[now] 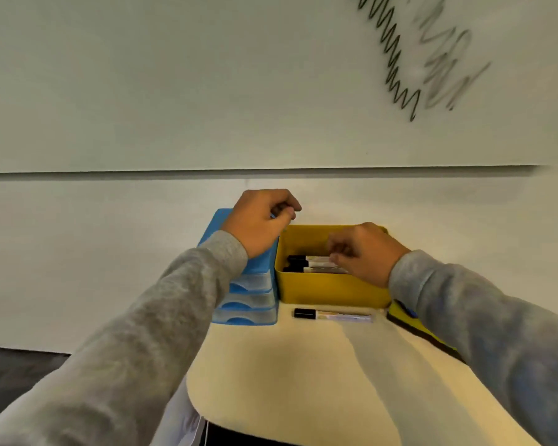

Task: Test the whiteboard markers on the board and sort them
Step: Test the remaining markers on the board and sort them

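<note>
A yellow bin [322,289] stands on a cream table [303,375] and holds black-capped markers [310,264]. My right hand [364,252] reaches into the bin, its fingertips curled on the right end of a marker. My left hand [260,218] hovers above the blue drawer unit [255,284], its fingers curled; something small and dark may be pinched in them, but blur hides it. One more black-capped marker [334,315] lies on the table in front of the bin. The whiteboard [207,82] above carries a dark zigzag [392,56] and a faint grey scribble [445,59].
A yellow pad with a dark edge [409,326] lies under my right forearm at the table's right side. The white wall runs below the whiteboard's lower edge. A dark floor [16,375] shows at the lower left.
</note>
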`<state>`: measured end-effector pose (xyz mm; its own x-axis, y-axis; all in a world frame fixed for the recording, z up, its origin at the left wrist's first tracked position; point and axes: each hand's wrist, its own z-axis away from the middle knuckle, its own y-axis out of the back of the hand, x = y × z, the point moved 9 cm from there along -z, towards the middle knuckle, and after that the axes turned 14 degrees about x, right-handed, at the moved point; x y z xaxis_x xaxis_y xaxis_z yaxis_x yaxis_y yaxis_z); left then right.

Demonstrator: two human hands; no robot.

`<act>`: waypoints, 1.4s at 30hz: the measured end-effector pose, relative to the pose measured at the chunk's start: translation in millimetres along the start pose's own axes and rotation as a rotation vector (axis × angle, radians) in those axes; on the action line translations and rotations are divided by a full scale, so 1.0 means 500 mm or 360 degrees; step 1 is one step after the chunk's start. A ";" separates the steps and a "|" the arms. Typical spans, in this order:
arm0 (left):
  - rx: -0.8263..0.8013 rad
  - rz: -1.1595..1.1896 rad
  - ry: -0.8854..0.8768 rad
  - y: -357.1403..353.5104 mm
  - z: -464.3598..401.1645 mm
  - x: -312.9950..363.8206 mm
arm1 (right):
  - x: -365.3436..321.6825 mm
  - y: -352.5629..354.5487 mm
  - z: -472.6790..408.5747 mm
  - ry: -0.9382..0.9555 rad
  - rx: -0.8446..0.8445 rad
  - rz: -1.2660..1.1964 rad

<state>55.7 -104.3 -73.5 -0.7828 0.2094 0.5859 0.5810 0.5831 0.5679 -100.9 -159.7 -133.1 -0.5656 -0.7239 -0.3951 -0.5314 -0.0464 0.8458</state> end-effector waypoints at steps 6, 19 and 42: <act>-0.0029 -0.0078 0.0023 -0.052 0.016 -0.047 | 0.074 -0.078 -0.056 -0.0115 -0.0458 0.0334; -0.0044 -0.0208 -0.0096 -0.057 0.022 -0.037 | 0.080 -0.191 -0.079 0.0047 -0.0763 0.0661; -0.0158 -0.0513 -0.0568 -0.079 0.028 0.057 | 0.043 0.149 -0.008 -0.0155 0.0267 -0.0641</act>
<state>7.4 -110.2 -87.6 -0.9437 0.2967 0.1464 0.3014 0.5884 0.7503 -150.3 -181.5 -77.4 -0.3450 -0.6022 -0.7200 -0.8120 -0.1933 0.5508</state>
